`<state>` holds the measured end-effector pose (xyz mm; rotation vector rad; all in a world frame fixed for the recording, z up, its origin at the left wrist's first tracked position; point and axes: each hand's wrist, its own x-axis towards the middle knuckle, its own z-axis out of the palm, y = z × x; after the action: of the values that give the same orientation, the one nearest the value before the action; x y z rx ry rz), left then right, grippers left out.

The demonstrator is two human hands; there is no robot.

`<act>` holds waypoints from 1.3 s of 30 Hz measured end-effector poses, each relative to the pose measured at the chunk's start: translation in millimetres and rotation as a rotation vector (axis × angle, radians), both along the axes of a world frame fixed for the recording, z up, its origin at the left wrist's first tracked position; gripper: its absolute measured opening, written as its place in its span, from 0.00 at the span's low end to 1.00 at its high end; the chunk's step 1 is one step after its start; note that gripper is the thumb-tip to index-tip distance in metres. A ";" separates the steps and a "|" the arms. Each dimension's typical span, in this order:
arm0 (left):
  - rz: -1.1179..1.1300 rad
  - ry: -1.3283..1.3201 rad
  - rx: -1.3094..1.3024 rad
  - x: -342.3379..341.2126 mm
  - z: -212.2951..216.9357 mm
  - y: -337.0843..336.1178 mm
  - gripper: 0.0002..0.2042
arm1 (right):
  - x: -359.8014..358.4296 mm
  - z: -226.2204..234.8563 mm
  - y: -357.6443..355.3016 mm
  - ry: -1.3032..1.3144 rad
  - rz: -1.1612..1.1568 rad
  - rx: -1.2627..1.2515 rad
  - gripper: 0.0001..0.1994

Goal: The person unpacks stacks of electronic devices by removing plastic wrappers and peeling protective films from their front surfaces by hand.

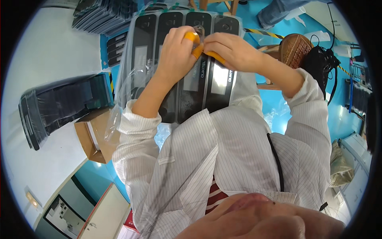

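Observation:
Several long black panels [191, 109] lie side by side in front of me, each with a pale rectangular window and a round mark near its far end. Clear plastic film [126, 75] shows along their left side. Over the far part of the middle panels, my left hand [179, 49] is closed, with yellow covers on its fingers. My right hand [232, 51] meets it from the right, also closed, with a yellow cover on a finger. Their fingertips come together beside a small shiny spot; what they pinch is too small to make out.
At left, a wrapped stack of dark panels [67, 105] stands near an open cardboard box [97, 135]. More stacked panels [103, 18] are at the far left. Beyond my right arm are a brown woven seat or bag [295, 49] and a black bag [320, 65].

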<state>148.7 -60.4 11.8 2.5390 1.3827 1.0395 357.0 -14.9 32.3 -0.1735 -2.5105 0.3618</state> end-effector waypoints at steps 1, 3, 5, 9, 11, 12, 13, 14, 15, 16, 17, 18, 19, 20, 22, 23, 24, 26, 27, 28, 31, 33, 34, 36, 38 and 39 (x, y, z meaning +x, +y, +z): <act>-0.087 0.002 0.046 3.1 1.8 -3.1 0.17 | 5.0 -2.1 -0.4 -0.053 -0.060 -0.056 0.11; -0.140 -0.004 0.036 10.0 10.2 -10.9 0.15 | 12.8 -6.8 10.3 0.102 -0.250 -0.105 0.21; -0.012 -0.572 -0.833 14.5 21.5 -26.3 0.14 | 13.6 -11.3 36.0 -0.140 -0.514 -0.008 0.21; -0.208 -0.808 -1.091 11.5 34.8 -40.3 0.16 | 28.4 -5.9 54.0 -0.185 -0.356 0.318 0.07; -0.163 -0.702 -0.996 10.6 32.6 -37.6 0.17 | 29.5 2.9 53.4 -0.333 -0.334 0.294 0.07; -0.127 -0.598 -0.873 10.4 30.6 -35.5 0.17 | 28.2 8.0 53.7 -0.284 -0.341 0.308 0.07; -0.125 -0.601 -0.898 10.5 28.0 -31.9 0.17 | 27.1 12.1 53.7 -0.238 -0.347 0.322 0.08; -0.056 -0.598 -0.819 10.6 26.0 -29.2 0.16 | 26.7 15.5 54.2 -0.242 -0.350 0.321 0.08; 0.013 -0.593 -0.742 11.2 24.2 -26.3 0.15 | 26.3 17.0 56.4 -0.222 -0.280 0.332 0.08; 0.060 -0.609 -0.759 11.7 23.1 -23.6 0.13 | 27.4 16.9 58.6 -0.200 -0.211 0.343 0.08; 0.105 -0.598 -0.791 12.5 22.6 -21.5 0.13 | 29.5 15.3 62.1 -0.199 -0.216 0.342 0.08; 0.132 -0.641 -0.793 13.6 22.0 -19.4 0.13 | 33.0 12.2 65.3 -0.276 -0.209 0.380 0.09; 0.180 -0.692 -0.788 15.1 21.8 -18.3 0.14 | 37.1 8.2 68.2 -0.354 -0.198 0.419 0.09; 0.165 -0.688 -0.792 16.7 21.1 -18.2 0.14 | 40.2 3.9 71.5 -0.354 -0.195 0.420 0.09; 0.149 -0.670 -0.677 21.0 19.2 -19.5 0.20 | 44.1 -1.7 73.2 -0.460 -0.172 0.532 0.07; 0.152 -0.671 -0.672 23.0 17.9 -20.9 0.20 | 44.2 -2.4 69.3 -0.459 -0.168 0.536 0.07; 0.122 -0.462 -0.565 25.3 16.7 -23.0 0.24 | 42.4 -2.2 60.7 -0.391 -0.197 0.506 0.12; 0.096 -0.183 -0.402 29.7 14.3 -27.7 0.32 | 39.0 4.5 36.4 -0.112 -0.170 0.390 0.19; 0.095 -0.187 -0.396 31.7 13.9 -30.2 0.32 | 38.2 10.7 20.3 0.048 -0.106 0.362 0.19; 0.074 -0.128 -0.387 33.6 14.1 -33.1 0.31 | 36.1 12.9 -0.6 0.091 -0.042 0.193 0.18; -0.044 -0.042 -0.325 37.8 21.6 -43.5 0.24 | 44.4 14.1 -57.9 0.070 0.005 -0.134 0.14; -0.311 -0.264 -0.363 37.7 32.4 -54.9 0.16 | 54.1 9.5 -62.7 0.274 -0.338 -0.316 0.12; -0.227 -0.423 -0.339 37.3 38.5 -63.1 0.10 | 58.8 6.2 -61.7 0.427 -0.655 -0.478 0.10; -0.262 -0.927 -0.478 32.0 52.0 -79.2 0.09 | 65.4 -1.4 -58.6 0.283 -0.764 -0.764 0.07; -0.284 -1.429 -0.643 25.4 61.2 -87.4 0.08 | 66.0 -9.5 -65.3 -0.149 -0.888 -1.251 0.08; -0.273 -1.510 -0.676 21.8 64.5 -90.8 0.08 | 60.8 -15.3 -74.6 -0.189 -0.793 -1.356 0.07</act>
<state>170.5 -151.2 76.3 0.8534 0.6431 1.4756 417.9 -89.6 17.0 -1.6606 -1.6858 1.6207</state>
